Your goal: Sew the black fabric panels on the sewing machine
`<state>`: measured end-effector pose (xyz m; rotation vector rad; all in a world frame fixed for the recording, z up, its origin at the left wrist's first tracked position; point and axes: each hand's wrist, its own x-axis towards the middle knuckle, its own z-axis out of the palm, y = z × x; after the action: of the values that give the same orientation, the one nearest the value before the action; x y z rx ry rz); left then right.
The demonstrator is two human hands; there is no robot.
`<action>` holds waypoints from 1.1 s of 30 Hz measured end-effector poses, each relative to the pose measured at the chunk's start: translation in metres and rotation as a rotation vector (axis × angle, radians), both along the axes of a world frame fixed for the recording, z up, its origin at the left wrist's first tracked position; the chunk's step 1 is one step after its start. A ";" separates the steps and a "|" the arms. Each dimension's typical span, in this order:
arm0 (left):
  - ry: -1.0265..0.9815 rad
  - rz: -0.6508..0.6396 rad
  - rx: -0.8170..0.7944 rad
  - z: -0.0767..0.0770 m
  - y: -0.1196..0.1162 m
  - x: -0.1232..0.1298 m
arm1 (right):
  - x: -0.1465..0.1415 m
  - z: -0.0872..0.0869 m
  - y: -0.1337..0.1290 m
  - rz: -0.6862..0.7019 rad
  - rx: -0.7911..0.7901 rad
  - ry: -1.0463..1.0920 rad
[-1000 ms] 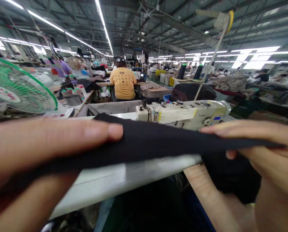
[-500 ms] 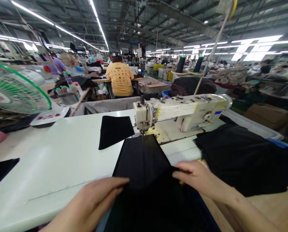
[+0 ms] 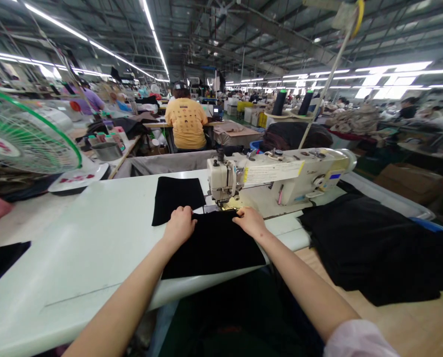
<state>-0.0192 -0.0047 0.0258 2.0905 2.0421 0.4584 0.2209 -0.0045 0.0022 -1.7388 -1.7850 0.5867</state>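
Note:
A black fabric panel lies on the white table in front of the sewing machine, its far edge close to the needle area. My left hand is closed on the panel's far left corner. At the far right corner, my right hand pinches the same panel, just short of the presser foot. Fingertips of both hands are partly hidden. A second black fabric piece lies flat left of the machine head, beside my left hand.
A pile of black fabric sits to the right on a wooden surface. Another black piece lies at the table's left. A green-rimmed fan stands at the left. A person in a yellow shirt sits ahead.
Both hands have moved forward from the table's near edge to the machine head. The panel's near part, earlier folded up toward me, now lies flat with its far edge between my hands.

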 end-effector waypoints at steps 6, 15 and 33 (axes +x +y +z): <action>-0.170 -0.067 0.085 0.000 -0.021 -0.004 | 0.004 0.000 -0.015 0.059 0.033 0.136; -1.064 -0.098 0.195 0.039 -0.083 -0.015 | 0.015 0.017 -0.049 0.188 0.060 0.589; -1.455 0.208 0.245 0.060 -0.113 0.002 | 0.036 0.039 -0.097 -0.162 0.086 1.163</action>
<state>-0.0169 -0.1175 0.0859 0.8992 1.2334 1.6583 0.2564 -0.1017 0.0414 -1.0465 -0.8132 1.1152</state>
